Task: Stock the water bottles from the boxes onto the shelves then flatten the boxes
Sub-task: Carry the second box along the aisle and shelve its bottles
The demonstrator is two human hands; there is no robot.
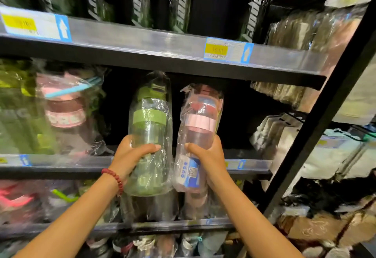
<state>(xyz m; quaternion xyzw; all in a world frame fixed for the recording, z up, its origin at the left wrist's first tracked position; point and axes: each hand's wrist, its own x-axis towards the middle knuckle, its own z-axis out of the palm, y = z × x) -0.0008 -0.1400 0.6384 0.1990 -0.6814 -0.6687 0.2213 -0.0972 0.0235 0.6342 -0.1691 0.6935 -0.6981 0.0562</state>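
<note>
The left hand gripped a green bottle and the right hand a pink bottle, fingers curled around each. Both hung before the gap at twelve o'clock on the middle shelf, not yet placed. No boxes showed, so stocking seemed underway, flattening undone.

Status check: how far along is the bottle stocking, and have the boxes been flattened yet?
Partly done. Wrapped bottles already stand at the left of the middle shelf, including a pink-lidded one. In hand: the left hand grips a green-lidded clear bottle in plastic wrap and the right hand a pink-lidded one, both raised before the dark gap on that shelf. Left: placing these. A brown cardboard box sits at lower right, not flattened.
</note>
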